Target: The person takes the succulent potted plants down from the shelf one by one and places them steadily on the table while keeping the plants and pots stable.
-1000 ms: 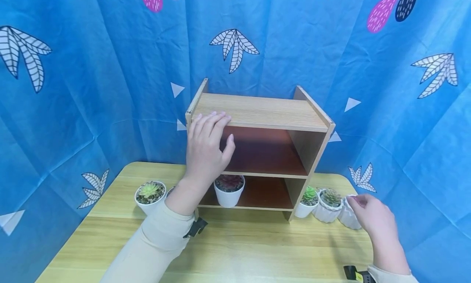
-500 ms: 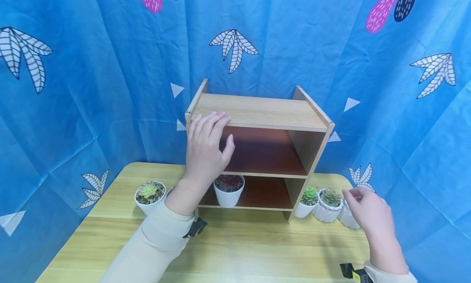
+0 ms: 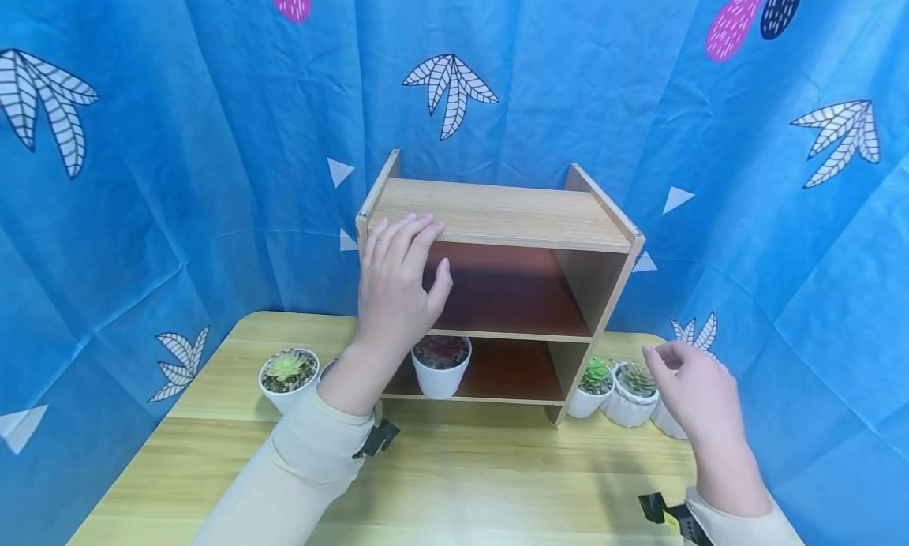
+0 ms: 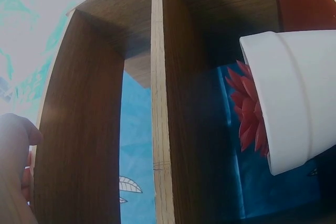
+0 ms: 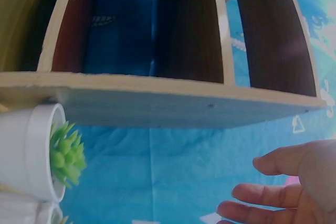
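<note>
My left hand (image 3: 399,289) rests on the front left edge of the wooden shelf unit (image 3: 511,215), its fingertips over the top board and its thumb out to the side. Below it, a white pot with a dark red succulent (image 3: 441,366) stands in the lowest compartment; the left wrist view shows its red leaves (image 4: 249,111). To the right of the shelf my right hand (image 3: 699,392) hovers with nothing in it, fingers loosely bent and apart in the right wrist view. Nearest to it are a ribbed white pot with a grey-green succulent (image 3: 630,396) and another white pot (image 3: 667,420), partly hidden behind it.
A white pot with a bright green plant (image 3: 591,388) stands against the shelf's right side. On the left, a pale green succulent in a white pot (image 3: 287,376) sits on the wooden table (image 3: 454,475), beside another pot mostly hidden by my forearm. A blue curtain (image 3: 234,136) hangs behind.
My right hand has moved left and slightly up, from over the rightmost pot towards the shelf. My left hand stays on the top board.
</note>
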Demonstrator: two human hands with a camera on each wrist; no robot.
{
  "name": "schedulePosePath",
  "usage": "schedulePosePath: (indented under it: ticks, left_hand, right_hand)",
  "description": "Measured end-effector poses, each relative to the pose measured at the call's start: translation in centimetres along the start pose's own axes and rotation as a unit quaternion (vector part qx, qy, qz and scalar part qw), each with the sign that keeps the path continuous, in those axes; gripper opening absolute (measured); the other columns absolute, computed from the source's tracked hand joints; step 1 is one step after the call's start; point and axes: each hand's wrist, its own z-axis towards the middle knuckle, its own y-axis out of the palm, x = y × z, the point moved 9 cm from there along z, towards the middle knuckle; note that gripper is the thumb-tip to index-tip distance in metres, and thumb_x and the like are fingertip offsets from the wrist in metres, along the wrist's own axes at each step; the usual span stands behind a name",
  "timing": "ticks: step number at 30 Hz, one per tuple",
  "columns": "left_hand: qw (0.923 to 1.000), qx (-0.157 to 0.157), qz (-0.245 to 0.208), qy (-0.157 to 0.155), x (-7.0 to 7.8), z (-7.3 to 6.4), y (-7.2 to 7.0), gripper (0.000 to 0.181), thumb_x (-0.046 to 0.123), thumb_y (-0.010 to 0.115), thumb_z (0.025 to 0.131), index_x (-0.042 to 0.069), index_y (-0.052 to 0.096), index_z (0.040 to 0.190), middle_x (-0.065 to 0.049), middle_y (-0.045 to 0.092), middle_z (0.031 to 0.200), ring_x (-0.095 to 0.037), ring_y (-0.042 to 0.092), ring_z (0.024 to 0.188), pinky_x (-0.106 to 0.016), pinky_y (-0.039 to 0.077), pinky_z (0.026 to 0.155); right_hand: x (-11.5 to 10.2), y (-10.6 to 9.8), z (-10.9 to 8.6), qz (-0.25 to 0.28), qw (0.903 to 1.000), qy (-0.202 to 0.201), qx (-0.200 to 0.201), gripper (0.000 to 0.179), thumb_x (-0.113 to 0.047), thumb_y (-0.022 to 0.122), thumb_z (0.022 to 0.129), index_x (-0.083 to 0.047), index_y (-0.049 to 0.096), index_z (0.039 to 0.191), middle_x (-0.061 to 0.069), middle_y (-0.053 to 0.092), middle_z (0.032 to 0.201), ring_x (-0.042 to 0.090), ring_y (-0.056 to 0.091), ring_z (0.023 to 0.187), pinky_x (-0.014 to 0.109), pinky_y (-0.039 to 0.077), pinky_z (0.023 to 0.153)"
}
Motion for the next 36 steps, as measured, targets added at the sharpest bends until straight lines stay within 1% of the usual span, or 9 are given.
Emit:
schedulePosePath:
  ticks: [9,15,20,27,32,36]
  left_hand:
    - [1.0000,0.002,-0.001,0.003,0.2,0.0,0.0,0.040,0.021,0.060,0.093,0.005,0.064,0.129,-0.012,0.062,0.133,-0.030,0.050,0.132,-0.043,0.023,0.120]
    - [1.0000,0.003,0.001,0.004,0.3,0.0,0.0,0.041,0.018,0.064,0.090,0.005,0.064,0.129,-0.012,0.062,0.133,-0.030,0.050,0.132,-0.043,0.023,0.120]
    - [1.0000,0.005,0.003,0.004,0.2,-0.1,0.1,0.042,0.018,0.066,0.089,0.005,0.064,0.129,-0.012,0.062,0.134,-0.030,0.050,0.132,-0.043,0.023,0.120]
    - [1.0000,0.004,0.005,0.001,0.2,-0.1,0.1,0.041,0.020,0.063,0.091,0.006,0.063,0.130,-0.011,0.062,0.134,-0.029,0.050,0.132,-0.043,0.021,0.121]
    - [1.0000,0.004,0.006,0.002,0.2,-0.1,0.2,0.042,0.019,0.064,0.090,0.005,0.063,0.130,-0.012,0.062,0.134,-0.030,0.050,0.132,-0.042,0.021,0.121]
    - [1.0000,0.001,0.005,0.002,0.2,-0.2,0.2,0.042,0.020,0.062,0.091,0.005,0.063,0.130,-0.011,0.061,0.135,-0.030,0.049,0.133,-0.042,0.021,0.121]
  right_hand:
    - [-2.4,-0.5,0.4,0.030,0.9991,-0.021,0.023,0.049,-0.044,0.050,0.102,0.001,0.069,0.109,0.023,0.071,0.106,0.042,0.064,0.098,0.058,0.048,0.080]
    - [-3.8,-0.9,0.5,0.041,0.9976,-0.038,0.041,0.042,-0.040,0.054,0.102,-0.001,0.070,0.105,0.022,0.070,0.106,0.041,0.066,0.094,0.057,0.051,0.076]
    - [-4.9,-1.1,0.6,0.051,0.9958,-0.051,0.057,0.040,-0.039,0.054,0.102,-0.002,0.070,0.104,0.022,0.069,0.108,0.042,0.065,0.098,0.059,0.051,0.079]
    - [-7.2,-2.0,0.6,0.059,0.9880,-0.091,0.110,0.034,-0.034,0.057,0.101,-0.003,0.071,0.098,0.017,0.071,0.100,0.038,0.066,0.096,0.057,0.050,0.081]
    - [-8.5,-2.4,0.6,0.070,0.9828,-0.109,0.132,0.029,-0.031,0.059,0.101,-0.004,0.071,0.097,0.014,0.071,0.095,0.035,0.067,0.093,0.053,0.052,0.080]
    - [-9.4,-2.8,0.6,0.077,0.9784,-0.124,0.146,0.026,-0.028,0.061,0.100,-0.003,0.071,0.098,0.014,0.070,0.095,0.034,0.067,0.091,0.052,0.054,0.077]
